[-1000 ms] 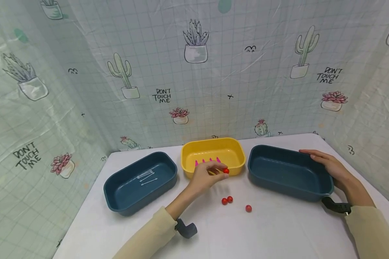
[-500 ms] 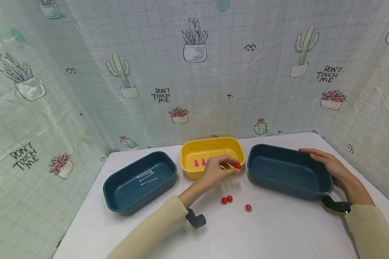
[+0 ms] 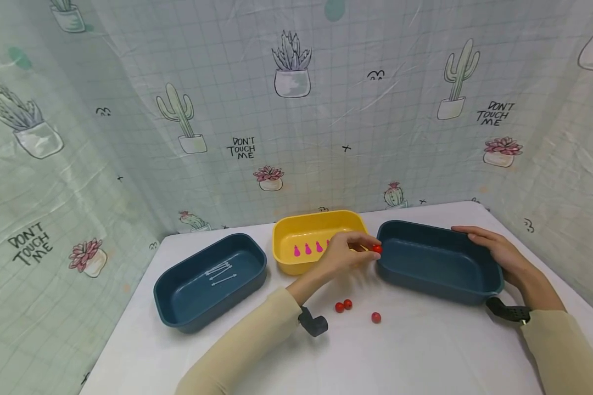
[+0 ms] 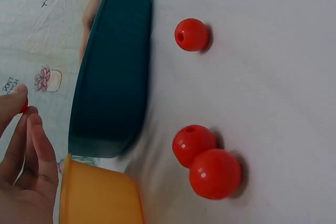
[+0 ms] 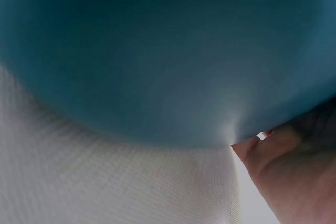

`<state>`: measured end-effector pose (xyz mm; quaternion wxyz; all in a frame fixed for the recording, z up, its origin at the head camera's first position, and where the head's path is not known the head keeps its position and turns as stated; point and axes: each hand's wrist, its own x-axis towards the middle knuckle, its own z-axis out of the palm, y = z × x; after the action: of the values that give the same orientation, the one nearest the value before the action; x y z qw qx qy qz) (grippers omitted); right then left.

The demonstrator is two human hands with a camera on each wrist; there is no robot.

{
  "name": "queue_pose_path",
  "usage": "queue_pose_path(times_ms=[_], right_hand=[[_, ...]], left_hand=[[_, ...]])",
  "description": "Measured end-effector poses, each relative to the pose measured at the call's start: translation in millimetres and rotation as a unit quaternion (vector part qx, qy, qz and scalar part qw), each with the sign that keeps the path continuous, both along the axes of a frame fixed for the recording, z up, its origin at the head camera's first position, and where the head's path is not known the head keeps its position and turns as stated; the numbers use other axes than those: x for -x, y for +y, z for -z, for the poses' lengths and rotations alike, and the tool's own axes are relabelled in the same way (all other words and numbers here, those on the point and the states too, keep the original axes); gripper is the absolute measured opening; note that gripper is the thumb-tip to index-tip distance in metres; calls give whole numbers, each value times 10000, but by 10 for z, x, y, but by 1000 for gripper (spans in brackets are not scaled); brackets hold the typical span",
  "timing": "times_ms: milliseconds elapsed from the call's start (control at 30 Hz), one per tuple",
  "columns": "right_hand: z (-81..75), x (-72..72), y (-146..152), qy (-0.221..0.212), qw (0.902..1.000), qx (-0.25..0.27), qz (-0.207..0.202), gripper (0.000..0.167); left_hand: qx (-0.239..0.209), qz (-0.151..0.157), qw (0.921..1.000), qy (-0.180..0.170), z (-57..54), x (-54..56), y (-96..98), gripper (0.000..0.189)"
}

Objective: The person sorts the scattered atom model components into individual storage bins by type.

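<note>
Between thumb and fingertips, my left hand (image 3: 343,253) pinches a small red bead (image 3: 377,248) just off the left end of the right-hand dark blue bin (image 3: 437,288). The wrist passes in front of the yellow bin (image 3: 291,269). Only a sliver of that bead shows past the fingers in the left wrist view. My right hand (image 3: 504,255) rests along the right end of the same blue bin, its fingers extended at the rim. Two red beads lie together on the table, one bead with a visible hole (image 4: 191,142) and its neighbour (image 4: 215,174); a third bead (image 3: 376,317) lies apart to their right.
Several pink pear-shaped pieces (image 3: 308,249) lie in the yellow bin. Another dark blue bin (image 3: 178,323), at the left, holds several thin white rods (image 3: 224,279). A printed cactus sheet (image 3: 237,82) hangs behind the white table (image 3: 425,356).
My left hand has moved right, carrying the pinched red bead from in front of the yellow bin to the right-hand blue bin's left end. My right hand stays at the bin.
</note>
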<state>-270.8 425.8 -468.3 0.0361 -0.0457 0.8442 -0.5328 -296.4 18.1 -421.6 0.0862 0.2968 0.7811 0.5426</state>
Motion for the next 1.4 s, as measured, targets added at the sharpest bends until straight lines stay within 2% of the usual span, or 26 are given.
queue_pose_path(times_ms=[167,400,567,767,1000,1200,1400], right_hand=[[-5,-20,-3,20,10000,13,0,59],[-11,-19,-8,43,10000,30,-14,58],[-12,-31,24,6,10000,-39,58,59],[-30,-31,8,-213,9996,-121,149,62],[-43,-5,-38,-404,9989,-48,217,66],[-37,24,-41,-409,9989,-79,204,66],[-24,12,-20,-339,9992,37,199,65]], left_hand=[[-117,268,9994,-201,-22,30,96,24],[-165,322,9987,-370,-107,52,236,24],[-227,643,9971,-324,-150,104,408,28],[-432,896,9936,-537,-141,162,657,28],[-387,913,9920,-778,-86,219,910,25],[-342,858,9906,-1006,-39,284,1068,24],[-157,876,9892,-1161,-25,293,1211,22]])
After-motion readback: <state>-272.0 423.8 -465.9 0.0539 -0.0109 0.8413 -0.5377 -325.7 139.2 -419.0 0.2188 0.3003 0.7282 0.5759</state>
